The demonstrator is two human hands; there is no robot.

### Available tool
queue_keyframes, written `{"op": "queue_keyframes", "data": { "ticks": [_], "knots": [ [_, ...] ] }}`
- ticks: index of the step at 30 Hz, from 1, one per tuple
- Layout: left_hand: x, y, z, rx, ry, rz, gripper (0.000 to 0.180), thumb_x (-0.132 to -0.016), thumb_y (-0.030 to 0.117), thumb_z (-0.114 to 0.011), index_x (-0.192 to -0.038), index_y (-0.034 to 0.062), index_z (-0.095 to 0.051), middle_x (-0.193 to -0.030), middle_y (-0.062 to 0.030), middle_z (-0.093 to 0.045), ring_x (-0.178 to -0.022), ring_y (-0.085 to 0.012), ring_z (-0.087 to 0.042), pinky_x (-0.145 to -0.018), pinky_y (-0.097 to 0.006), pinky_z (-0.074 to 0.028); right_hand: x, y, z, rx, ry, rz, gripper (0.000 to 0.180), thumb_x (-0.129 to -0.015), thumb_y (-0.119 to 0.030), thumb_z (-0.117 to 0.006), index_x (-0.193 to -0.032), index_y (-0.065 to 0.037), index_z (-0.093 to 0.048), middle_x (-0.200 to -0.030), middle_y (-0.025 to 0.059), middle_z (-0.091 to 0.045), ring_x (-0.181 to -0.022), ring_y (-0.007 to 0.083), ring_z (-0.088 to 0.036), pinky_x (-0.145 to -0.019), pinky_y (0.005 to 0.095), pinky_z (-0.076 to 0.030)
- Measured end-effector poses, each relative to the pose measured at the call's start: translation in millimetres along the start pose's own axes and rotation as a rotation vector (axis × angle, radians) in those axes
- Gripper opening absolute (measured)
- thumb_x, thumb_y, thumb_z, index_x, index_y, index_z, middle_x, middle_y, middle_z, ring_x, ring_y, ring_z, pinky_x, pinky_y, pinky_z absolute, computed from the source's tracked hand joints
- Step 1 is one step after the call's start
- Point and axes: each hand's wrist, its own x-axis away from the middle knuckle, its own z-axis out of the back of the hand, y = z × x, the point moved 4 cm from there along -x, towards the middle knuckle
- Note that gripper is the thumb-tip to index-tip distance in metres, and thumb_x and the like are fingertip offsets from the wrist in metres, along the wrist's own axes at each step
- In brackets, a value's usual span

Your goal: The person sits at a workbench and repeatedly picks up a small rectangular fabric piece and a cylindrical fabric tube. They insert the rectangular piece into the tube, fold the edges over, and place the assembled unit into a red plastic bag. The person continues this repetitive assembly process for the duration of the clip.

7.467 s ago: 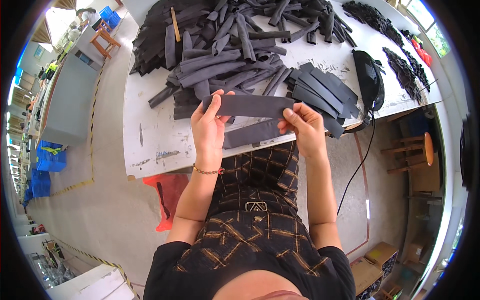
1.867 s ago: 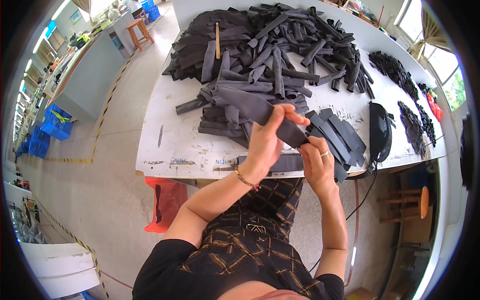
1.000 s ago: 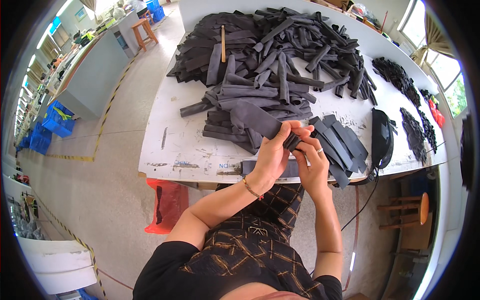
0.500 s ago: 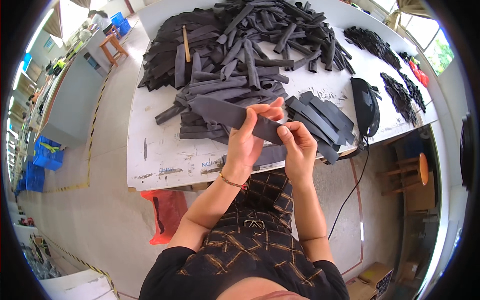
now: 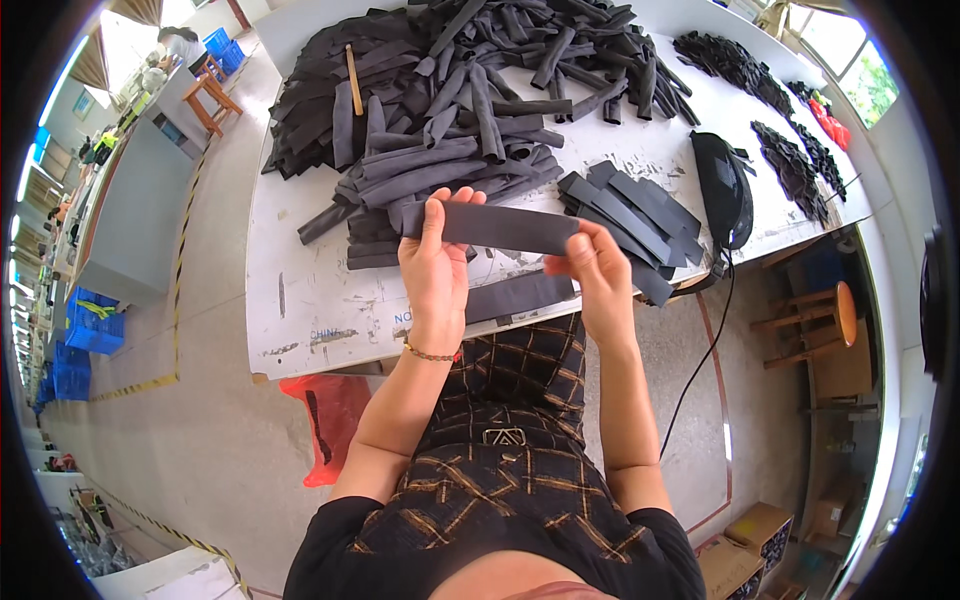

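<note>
A dark grey fabric strip (image 5: 505,228) is stretched flat between my hands above the white table. My left hand (image 5: 435,275) grips its left end, with the thumb on top and fingers behind. At the other end, my right hand (image 5: 602,285) pinches the strip between thumb and bent fingers. Beneath them another dark strip (image 5: 520,297) lies along the table's front edge. Flat, stiff-looking dark strips (image 5: 635,220) are fanned out beyond my right hand. Past my left hand spreads a pile of tube-like dark fabric pieces (image 5: 425,170).
A wooden stick (image 5: 354,80) rests on the large heap. To the right sit a black case-like object (image 5: 722,190) with a hanging cord and small black piles (image 5: 790,170). A red plastic bag (image 5: 335,425) hangs below the white table (image 5: 290,310); a wooden stool (image 5: 845,312) stands right.
My hands have moved apart, the left one leftward along the strip to its end. The strip, slanted before, now lies nearly level and extended. The view has shifted slightly.
</note>
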Motion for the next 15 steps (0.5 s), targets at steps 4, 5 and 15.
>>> {"op": "queue_keyframes", "data": {
  "ticks": [4, 5, 15],
  "knots": [
    [7, -10, -10, 0.145, -0.018, 0.048, 0.029, -0.100, 0.022, -0.060, -0.119, 0.0006, -0.058, -0.112, -0.0177, -0.069, -0.113, -0.0324, -0.063, -0.102, -0.046, -0.051, 3, 11, 2, 0.202, -0.032, -0.015, 0.019, -0.094, -0.016, -0.069, -0.094, 0.002, -0.063, -0.078, 0.0050, -0.065, -0.069, 0.0101, -0.060, -0.069, 0.0259, -0.050],
    [9, -11, -17, 0.247, -0.036, 0.071, 0.030, -0.100, 0.023, -0.060, -0.121, 0.0020, -0.057, -0.113, -0.0166, -0.069, -0.116, -0.0325, -0.062, -0.104, -0.047, -0.049, 3, 13, 0, 0.180, -0.009, -0.042, 0.016, -0.092, -0.013, -0.071, -0.089, 0.000, -0.062, -0.073, 0.0036, -0.064, -0.063, 0.0105, -0.059, -0.064, 0.0263, -0.050],
    [18, -26, -35, 0.321, -0.117, 0.065, 0.031, -0.098, 0.028, -0.061, -0.110, -0.0001, -0.059, -0.076, -0.0007, -0.047, -0.078, -0.0160, -0.053, -0.099, -0.042, -0.049, 5, 33, -10, -0.084, 0.009, -0.104, 0.014, -0.088, -0.007, -0.074, -0.083, -0.001, -0.062, -0.071, 0.0052, -0.064, -0.057, 0.0108, -0.060, -0.054, 0.0261, -0.051]
  ]
}}
